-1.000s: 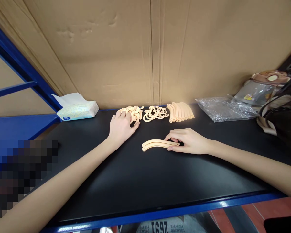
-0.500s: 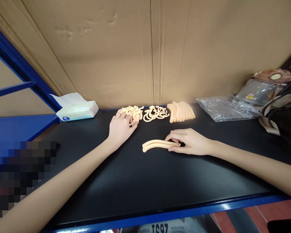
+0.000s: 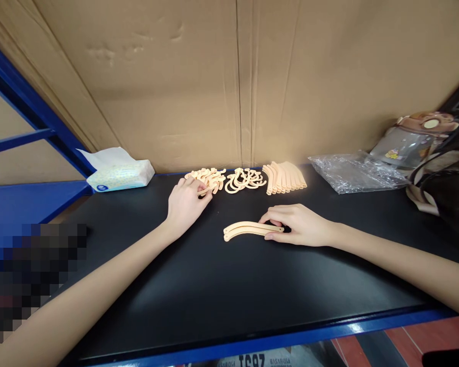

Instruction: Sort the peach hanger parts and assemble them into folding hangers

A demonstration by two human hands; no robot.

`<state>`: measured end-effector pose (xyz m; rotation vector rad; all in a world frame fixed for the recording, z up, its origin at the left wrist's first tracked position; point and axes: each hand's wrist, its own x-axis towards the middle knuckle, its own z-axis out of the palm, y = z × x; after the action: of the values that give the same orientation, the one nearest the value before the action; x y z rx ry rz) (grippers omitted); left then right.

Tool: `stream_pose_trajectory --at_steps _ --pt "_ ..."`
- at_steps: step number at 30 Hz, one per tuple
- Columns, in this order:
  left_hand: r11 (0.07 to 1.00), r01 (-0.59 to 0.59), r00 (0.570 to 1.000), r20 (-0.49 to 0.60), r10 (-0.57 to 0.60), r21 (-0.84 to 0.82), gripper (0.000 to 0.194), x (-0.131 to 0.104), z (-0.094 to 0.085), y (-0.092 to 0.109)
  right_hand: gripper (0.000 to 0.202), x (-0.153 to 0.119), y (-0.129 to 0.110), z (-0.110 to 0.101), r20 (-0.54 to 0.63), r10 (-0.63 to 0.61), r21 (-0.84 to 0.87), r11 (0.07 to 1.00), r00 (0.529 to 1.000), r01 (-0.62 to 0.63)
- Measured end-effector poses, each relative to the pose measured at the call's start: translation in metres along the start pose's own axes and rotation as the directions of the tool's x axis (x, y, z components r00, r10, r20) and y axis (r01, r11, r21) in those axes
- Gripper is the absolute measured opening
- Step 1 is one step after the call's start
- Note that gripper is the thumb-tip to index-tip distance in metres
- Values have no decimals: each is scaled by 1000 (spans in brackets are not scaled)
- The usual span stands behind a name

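Observation:
Two long curved cream pieces (image 3: pixel 243 228) lie side by side on the black table top. My right hand (image 3: pixel 294 224) pinches their right ends between thumb and fingers. At the near edge of the left heap of small cream pieces (image 3: pixel 216 178), my left hand (image 3: pixel 189 201) has a small cream piece (image 3: pixel 204 192) between thumb and fingertips. Beside that heap lies a middle pile of thin hook-shaped cream pieces (image 3: pixel 235 182). Farther right, a row of long curved cream strips (image 3: pixel 286 178) is lined up closely.
A tissue pack (image 3: pixel 122 176) stands at the back left. Clear plastic bags (image 3: pixel 352 173), a transparent bottle (image 3: pixel 401 145) and a dark bag (image 3: pixel 449 186) are at the back right. Cardboard (image 3: pixel 168 92) rises behind the table (image 3: pixel 222 295).
My left hand has drawn back slightly from the heap, with a small cream piece now visible in its fingers. My right hand keeps its grip on the long pieces.

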<state>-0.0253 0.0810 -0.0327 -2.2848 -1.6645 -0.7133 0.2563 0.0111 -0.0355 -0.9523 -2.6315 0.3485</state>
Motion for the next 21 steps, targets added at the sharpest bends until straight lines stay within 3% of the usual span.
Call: stream_pose_trajectory --at_steps 12,15,18,21 --pt "986 24 1000 14 -22 -167 16 -4 -3 2 33 -1 2 1 -3 -16 -12 1000 1000 16" --pt "961 -31 988 135 70 -275 18 -8 -3 5 34 -1 1 -1 4 -27 -13 1000 1000 27" --pt "916 -91 946 253 202 -390 28 -14 -5 12 36 -2 0 -2 2 -13 -2 1000 1000 13" --pt "883 -128 915 290 281 -452 29 -19 -7 20 34 -3 2 -1 -100 68 -1 998 993 -69"
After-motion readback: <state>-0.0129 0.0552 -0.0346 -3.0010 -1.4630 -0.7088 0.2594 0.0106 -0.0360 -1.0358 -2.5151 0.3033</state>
